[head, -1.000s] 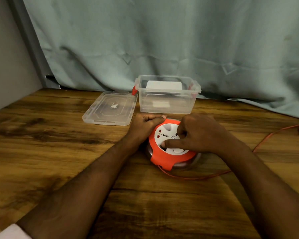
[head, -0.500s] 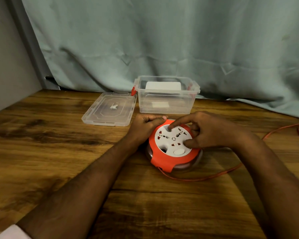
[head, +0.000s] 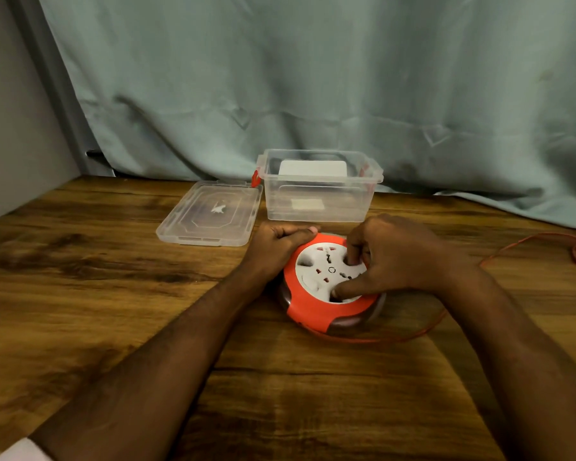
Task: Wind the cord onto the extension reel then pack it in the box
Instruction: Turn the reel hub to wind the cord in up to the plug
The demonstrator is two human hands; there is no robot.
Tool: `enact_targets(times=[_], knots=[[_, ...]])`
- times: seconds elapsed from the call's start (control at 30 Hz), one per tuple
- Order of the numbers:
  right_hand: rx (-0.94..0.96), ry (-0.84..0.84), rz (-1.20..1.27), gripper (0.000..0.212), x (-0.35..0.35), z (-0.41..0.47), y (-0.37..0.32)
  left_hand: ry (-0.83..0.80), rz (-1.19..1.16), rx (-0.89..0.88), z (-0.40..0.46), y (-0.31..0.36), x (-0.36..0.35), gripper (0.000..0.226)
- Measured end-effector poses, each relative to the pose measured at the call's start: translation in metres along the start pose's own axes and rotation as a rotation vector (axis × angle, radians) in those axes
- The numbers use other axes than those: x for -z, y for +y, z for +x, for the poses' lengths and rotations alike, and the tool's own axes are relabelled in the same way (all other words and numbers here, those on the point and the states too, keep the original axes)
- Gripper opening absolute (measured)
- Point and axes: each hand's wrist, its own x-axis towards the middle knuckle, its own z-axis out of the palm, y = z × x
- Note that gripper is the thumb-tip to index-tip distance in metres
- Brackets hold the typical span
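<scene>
A round orange extension reel with a white socket face lies flat on the wooden table. My left hand grips the reel's far left rim. My right hand lies over the socket face, with a finger and the thumb pressed into recesses of the white disc. A thin orange cord leaves the reel's near side, loops right under my right forearm and trails off to the table's right edge. Behind the reel stands a clear plastic box with red latches, open at the top.
The box's clear lid lies flat to the left of the box. A pale green curtain hangs along the back of the table. A grey wall closes off the left side.
My right hand has turned round on the white socket disc, its fingers shifting from the near left to the far right of the face. The cord loop lies closer to the reel. My left hand kept its hold.
</scene>
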Motion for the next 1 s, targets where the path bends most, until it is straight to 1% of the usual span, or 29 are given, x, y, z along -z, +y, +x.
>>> enact_targets(times=[0.13, 0.4, 0.6, 0.63, 0.67, 0.7, 0.73, 0.8, 0.83, 0.9, 1.0], knots=[[0.013, 0.072, -0.023, 0.06, -0.007, 0.002, -0.007, 0.005, 0.003, 0.007, 0.0, 0.0, 0.0, 0.02], [-0.015, 0.073, -0.031, 0.062, -0.012, 0.005, -0.019, -0.003, 0.014, -0.001, -0.001, 0.001, 0.001, 0.019], [0.027, 0.068, 0.018, 0.06, -0.009, 0.003, -0.019, -0.008, -0.025, 0.012, -0.002, 0.004, 0.0, 0.023], [0.037, 0.063, 0.06, 0.054, -0.007, 0.002, -0.017, -0.009, -0.028, 0.017, -0.002, 0.004, 0.0, 0.024], [0.06, 0.064, 0.114, 0.041, -0.003, 0.001, -0.013, -0.011, -0.026, 0.022, -0.003, 0.005, 0.0, 0.024], [0.076, 0.056, 0.166, 0.022, 0.001, 0.0, -0.009, -0.014, -0.024, 0.025, -0.003, 0.006, 0.0, 0.024], [0.093, 0.046, 0.219, 0.009, 0.005, -0.001, -0.005, -0.016, -0.02, 0.024, -0.003, 0.007, 0.001, 0.024], [0.09, 0.001, 0.29, 0.038, 0.008, -0.001, 0.004, -0.013, -0.009, 0.017, -0.003, 0.007, 0.002, 0.023], [0.071, -0.047, 0.294, 0.046, 0.008, -0.001, 0.007, -0.011, -0.007, 0.015, -0.004, 0.008, 0.002, 0.023], [0.06, -0.119, 0.289, 0.053, 0.005, -0.002, 0.01, -0.015, -0.01, 0.013, -0.004, 0.008, 0.002, 0.022], [0.041, -0.143, 0.288, 0.058, 0.003, -0.002, 0.012, -0.039, -0.012, 0.003, -0.004, 0.008, 0.001, 0.021]])
